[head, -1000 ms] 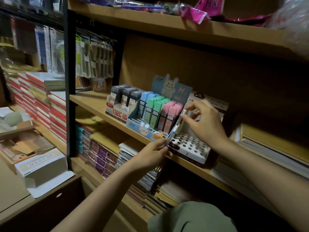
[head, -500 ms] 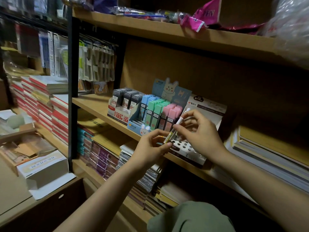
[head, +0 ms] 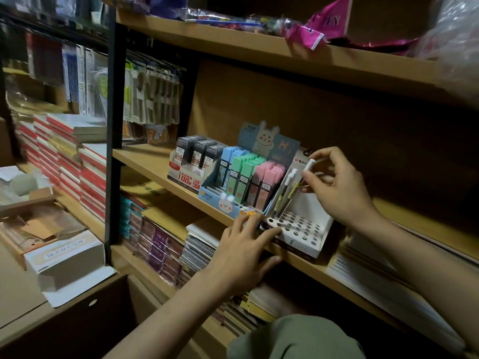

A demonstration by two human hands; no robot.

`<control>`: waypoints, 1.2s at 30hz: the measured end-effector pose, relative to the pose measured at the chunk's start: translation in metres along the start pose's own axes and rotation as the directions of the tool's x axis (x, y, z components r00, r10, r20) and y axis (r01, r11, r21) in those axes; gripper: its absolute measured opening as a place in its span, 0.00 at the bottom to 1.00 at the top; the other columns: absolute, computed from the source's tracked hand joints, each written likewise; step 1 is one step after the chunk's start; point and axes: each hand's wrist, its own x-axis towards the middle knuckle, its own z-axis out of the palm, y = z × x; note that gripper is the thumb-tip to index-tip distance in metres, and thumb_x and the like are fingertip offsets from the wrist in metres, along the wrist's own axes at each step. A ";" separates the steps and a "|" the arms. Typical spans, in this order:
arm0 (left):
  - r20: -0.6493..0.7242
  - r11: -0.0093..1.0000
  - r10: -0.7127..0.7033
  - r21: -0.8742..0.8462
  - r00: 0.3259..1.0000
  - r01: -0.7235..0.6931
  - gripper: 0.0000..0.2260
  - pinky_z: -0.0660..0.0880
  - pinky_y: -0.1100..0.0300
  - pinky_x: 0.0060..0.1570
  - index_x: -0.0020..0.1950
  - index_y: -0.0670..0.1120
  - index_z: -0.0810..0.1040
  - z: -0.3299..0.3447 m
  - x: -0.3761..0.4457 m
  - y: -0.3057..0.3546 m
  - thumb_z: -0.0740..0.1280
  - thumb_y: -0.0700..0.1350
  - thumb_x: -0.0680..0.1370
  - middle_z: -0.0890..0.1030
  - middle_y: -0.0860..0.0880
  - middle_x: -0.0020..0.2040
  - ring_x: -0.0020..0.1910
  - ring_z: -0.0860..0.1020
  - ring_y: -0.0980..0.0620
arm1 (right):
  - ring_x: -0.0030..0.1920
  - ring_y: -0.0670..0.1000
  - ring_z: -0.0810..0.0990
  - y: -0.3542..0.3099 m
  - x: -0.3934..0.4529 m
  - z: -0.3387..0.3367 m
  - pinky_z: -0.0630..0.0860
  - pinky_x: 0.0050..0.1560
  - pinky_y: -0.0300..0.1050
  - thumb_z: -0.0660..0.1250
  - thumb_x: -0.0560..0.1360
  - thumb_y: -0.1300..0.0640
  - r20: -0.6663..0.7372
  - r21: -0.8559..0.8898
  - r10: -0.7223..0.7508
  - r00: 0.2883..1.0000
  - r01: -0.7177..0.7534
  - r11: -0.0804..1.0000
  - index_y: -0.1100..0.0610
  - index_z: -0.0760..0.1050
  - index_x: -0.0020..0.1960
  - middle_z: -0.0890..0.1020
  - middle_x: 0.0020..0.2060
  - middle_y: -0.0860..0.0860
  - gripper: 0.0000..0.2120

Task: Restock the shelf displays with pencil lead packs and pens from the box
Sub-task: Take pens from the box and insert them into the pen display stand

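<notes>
Lead packs (head: 241, 177) crowd pen rack's (head: 300, 229) left.

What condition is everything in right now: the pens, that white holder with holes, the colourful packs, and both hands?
pen stand: mostly empty holes, two pens standing at back left.
held pen: tilted, tip near the holes, not yet seated.
right hand: pinches that pen.
left hand: fingers straight, touching the stand's front.
pastel lead packs: display full, upright.
</notes>
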 end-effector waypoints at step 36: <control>0.001 0.998 0.011 -0.059 1.000 -0.010 0.33 0.61 0.46 0.69 0.76 0.64 0.51 0.007 0.002 -0.006 0.66 0.57 0.76 0.45 0.57 0.76 0.73 0.47 0.49 | 0.41 0.43 0.80 0.004 0.014 0.015 0.76 0.40 0.36 0.74 0.72 0.51 0.055 -0.459 -0.084 0.995 0.100 0.883 0.55 0.83 0.44 0.81 0.45 0.48 0.07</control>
